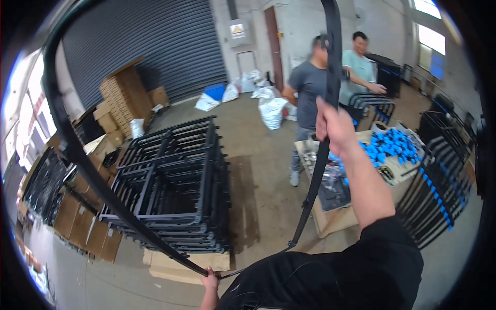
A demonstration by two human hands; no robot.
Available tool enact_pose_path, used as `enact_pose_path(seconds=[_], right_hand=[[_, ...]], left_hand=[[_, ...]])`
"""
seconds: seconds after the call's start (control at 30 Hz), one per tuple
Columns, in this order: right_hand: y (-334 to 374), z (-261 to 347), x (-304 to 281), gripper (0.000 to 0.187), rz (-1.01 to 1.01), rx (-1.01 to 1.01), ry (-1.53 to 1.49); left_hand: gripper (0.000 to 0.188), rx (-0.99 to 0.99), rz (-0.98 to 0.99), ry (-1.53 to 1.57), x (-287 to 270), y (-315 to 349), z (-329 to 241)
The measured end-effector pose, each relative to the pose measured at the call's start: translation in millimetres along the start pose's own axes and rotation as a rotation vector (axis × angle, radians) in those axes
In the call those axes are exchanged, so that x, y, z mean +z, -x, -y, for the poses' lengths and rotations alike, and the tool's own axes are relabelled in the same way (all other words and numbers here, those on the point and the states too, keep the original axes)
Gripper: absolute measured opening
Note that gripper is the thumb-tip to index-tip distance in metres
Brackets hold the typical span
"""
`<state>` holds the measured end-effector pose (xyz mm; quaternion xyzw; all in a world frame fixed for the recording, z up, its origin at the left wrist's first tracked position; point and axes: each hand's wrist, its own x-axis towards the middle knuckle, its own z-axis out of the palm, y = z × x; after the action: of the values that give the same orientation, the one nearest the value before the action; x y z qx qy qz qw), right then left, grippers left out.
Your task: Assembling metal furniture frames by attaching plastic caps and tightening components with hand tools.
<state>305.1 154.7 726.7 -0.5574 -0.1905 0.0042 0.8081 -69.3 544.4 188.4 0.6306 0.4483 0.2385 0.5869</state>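
Note:
A large black bent metal frame arcs up over my view, from lower centre, along the left, and down on the right. My right hand is raised and shut on its right bar. My left hand grips its lower end near the bottom edge. Under the frame stands a stack of black metal frames on cardboard.
Two people stand behind a workbench with a tray of blue caps. Black frames with blue tips lean at the right. Stacked cardboard boxes and white bags sit before a roller shutter.

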Motion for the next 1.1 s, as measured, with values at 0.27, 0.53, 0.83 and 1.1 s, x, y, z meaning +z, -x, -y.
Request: enact_pose_path(seconds=[0.27,0.53,0.83,1.1], right_hand=[[223,-56,-226,0.015,-0.35,0.046,0.378],[325,-73,-334,0.02,-0.248,-0.123,1.088],[295,-31,-432,0.018,-0.292,-0.069,1.215],[253,-57,-522,0.013,-0.455,0.094,1.241]], left_hand=[[0.074,0.107,0.52,0.839,65,52,-251],[0.04,-0.232,0.57,0.885,307,124,-228],[0.038,-0.486,0.682,0.826,394,164,-186],[0.03,-0.415,0.947,0.768,459,131,-208]])
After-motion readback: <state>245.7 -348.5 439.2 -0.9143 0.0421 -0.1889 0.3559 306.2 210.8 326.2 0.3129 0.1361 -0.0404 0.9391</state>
